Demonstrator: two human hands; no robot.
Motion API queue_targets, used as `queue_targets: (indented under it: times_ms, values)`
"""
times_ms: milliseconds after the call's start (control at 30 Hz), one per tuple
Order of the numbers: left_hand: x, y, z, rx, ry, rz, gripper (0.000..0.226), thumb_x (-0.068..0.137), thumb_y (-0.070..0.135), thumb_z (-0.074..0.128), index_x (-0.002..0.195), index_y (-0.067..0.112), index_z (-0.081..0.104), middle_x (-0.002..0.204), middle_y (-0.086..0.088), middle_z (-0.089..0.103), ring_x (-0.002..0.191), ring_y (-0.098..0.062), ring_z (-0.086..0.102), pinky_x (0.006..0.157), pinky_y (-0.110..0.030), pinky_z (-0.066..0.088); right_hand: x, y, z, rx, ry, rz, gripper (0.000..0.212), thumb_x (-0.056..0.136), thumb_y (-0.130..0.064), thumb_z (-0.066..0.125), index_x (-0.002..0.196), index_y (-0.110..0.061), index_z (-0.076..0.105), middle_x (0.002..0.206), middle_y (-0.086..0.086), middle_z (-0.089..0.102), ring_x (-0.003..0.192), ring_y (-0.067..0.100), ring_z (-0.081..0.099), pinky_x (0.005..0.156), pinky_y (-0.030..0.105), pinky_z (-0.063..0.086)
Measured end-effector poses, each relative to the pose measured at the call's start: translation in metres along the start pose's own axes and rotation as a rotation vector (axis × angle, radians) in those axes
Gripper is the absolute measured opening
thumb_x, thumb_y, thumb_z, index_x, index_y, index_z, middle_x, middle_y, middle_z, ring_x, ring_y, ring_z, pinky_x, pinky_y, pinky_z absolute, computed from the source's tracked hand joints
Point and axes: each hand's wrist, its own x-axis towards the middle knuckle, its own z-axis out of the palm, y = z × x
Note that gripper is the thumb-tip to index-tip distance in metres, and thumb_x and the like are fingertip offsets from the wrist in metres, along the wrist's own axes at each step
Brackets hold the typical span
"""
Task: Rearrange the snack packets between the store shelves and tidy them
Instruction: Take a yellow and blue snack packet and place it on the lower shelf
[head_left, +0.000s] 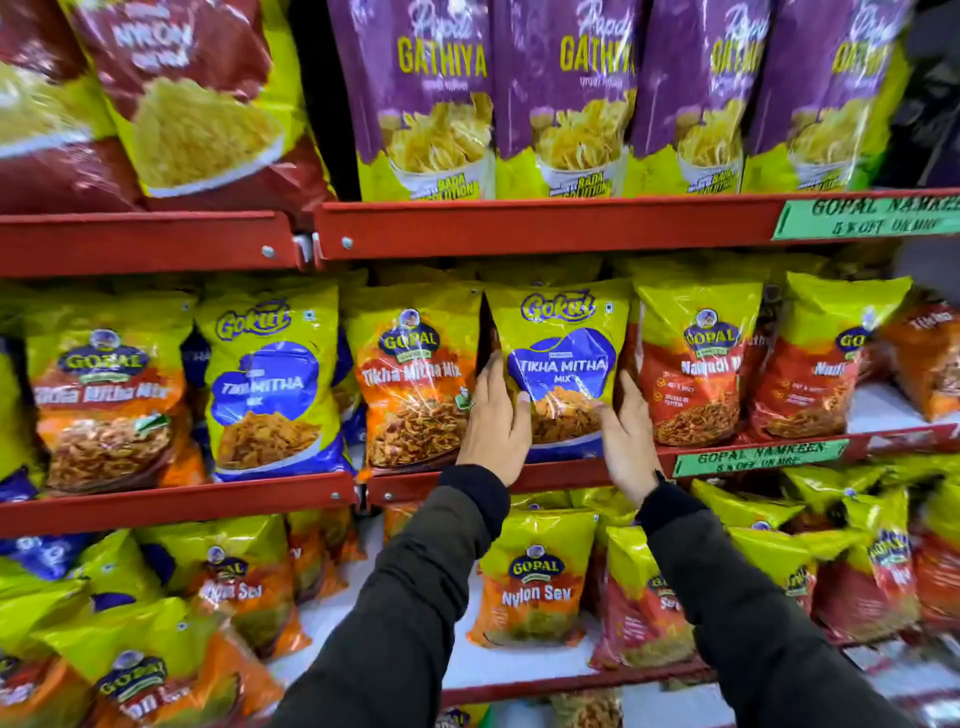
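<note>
A yellow-green and blue Gokul Tikha Mitha Mix packet (563, 358) stands upright on the middle red shelf (561, 475). My left hand (496, 421) grips its lower left edge and my right hand (626, 436) grips its lower right edge. It sits between an orange Gopal Tikha Mitha Mix packet (413, 374) on its left and a red Gopal packet (696, 364) on its right. Another blue Gokul packet (270, 384) stands further left on the same level.
Purple Gathiya packets (436, 93) fill the top shelf, with red Nylon Sev bags (197, 104) to their left. The lower shelf holds Gopal Nylon Sev packets (535, 577), several leaning or fallen at bottom left. Green price tags (758, 457) hang on the shelf edges.
</note>
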Motion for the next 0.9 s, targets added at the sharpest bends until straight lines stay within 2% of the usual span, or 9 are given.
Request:
queue_targets:
  times_ms: [67,133,200,300,433,567,700,800,900]
  values:
    - [0.009,-0.003,0.014,-0.157,-0.028,-0.197,0.060,0.102,0.030,0.036,0.154,0.014,0.009,0.162,-0.007,0.017,0.150,-0.020,0.016,0.118,-0.027,0.013,0.010,0.009,-0.003,0.127,-0.076,0.110,0.060,0.106,-0.021,0.042,0.160,-0.012,0.019,0.168,0.007,0.023,0.156,0.022,0.020,0.118,0.026,0.017]
    - [0.013,-0.010,0.026,-0.254,-0.071,-0.352,0.059,0.102,0.034,0.035,0.154,0.015,0.013,0.161,-0.008,0.021,0.148,-0.023,0.021,0.122,-0.035,0.017,0.016,0.017,-0.003,0.179,-0.166,0.174,0.059,0.106,-0.023,0.041,0.160,-0.012,0.019,0.167,0.005,0.025,0.153,0.017,0.024,0.111,0.017,0.019]
    - [0.014,-0.015,0.035,-0.261,-0.088,-0.401,0.058,0.102,0.039,0.032,0.153,0.015,0.016,0.160,-0.009,0.025,0.147,-0.025,0.024,0.121,-0.041,0.020,0.021,0.025,-0.002,0.197,-0.196,0.177,0.058,0.106,-0.021,0.041,0.159,-0.010,0.020,0.166,0.005,0.026,0.151,0.013,0.025,0.116,0.016,0.018]
    - [0.016,-0.016,0.041,-0.251,-0.052,-0.387,0.057,0.102,0.040,0.029,0.153,0.015,0.017,0.161,-0.010,0.022,0.149,-0.025,0.019,0.122,-0.040,0.016,0.025,0.031,-0.002,0.218,-0.175,0.102,0.056,0.106,-0.019,0.043,0.158,-0.009,0.025,0.165,0.008,0.031,0.154,0.022,0.025,0.128,0.041,0.017]
    - [0.005,-0.004,0.034,-0.255,0.035,-0.287,0.061,0.100,0.045,0.031,0.152,0.016,0.020,0.161,-0.005,0.024,0.150,-0.019,0.020,0.123,-0.039,0.017,0.015,0.025,-0.005,0.307,-0.094,0.001,0.051,0.105,-0.017,0.046,0.154,-0.011,0.035,0.157,0.011,0.043,0.148,0.026,0.038,0.124,0.051,0.027]
    - [-0.025,0.010,0.020,-0.232,0.216,-0.183,0.055,0.098,0.049,0.034,0.147,0.024,0.034,0.150,0.002,0.046,0.137,-0.011,0.042,0.113,-0.031,0.034,-0.020,0.020,-0.001,0.327,-0.006,-0.071,0.060,0.097,-0.044,0.048,0.152,-0.022,0.040,0.147,-0.006,0.049,0.145,0.019,0.040,0.123,0.050,0.028]
    - [-0.075,-0.004,0.011,-0.186,0.264,-0.189,0.049,0.097,0.052,0.036,0.142,0.033,0.039,0.140,0.016,0.052,0.125,0.015,0.042,0.104,-0.008,0.030,-0.067,0.031,0.013,0.349,-0.014,-0.032,0.065,0.093,-0.051,0.047,0.151,-0.024,0.039,0.153,-0.009,0.044,0.148,0.017,0.035,0.124,0.051,0.025]
    - [-0.120,-0.028,0.003,-0.181,0.283,-0.234,0.048,0.096,0.051,0.039,0.139,0.031,0.044,0.138,0.020,0.053,0.128,0.009,0.045,0.106,-0.014,0.036,-0.108,0.044,0.031,0.341,-0.098,-0.004,0.052,0.093,-0.048,0.046,0.144,-0.039,0.034,0.152,-0.020,0.039,0.147,0.009,0.031,0.126,0.046,0.022]
    - [-0.170,-0.061,-0.007,-0.151,0.292,-0.328,0.050,0.095,0.053,0.039,0.139,0.030,0.044,0.140,0.008,0.056,0.131,-0.004,0.049,0.108,-0.033,0.043,-0.150,0.064,0.055,0.296,-0.231,0.031,0.057,0.093,-0.049,0.046,0.145,-0.036,0.028,0.154,-0.011,0.035,0.149,0.011,0.029,0.126,0.042,0.021]
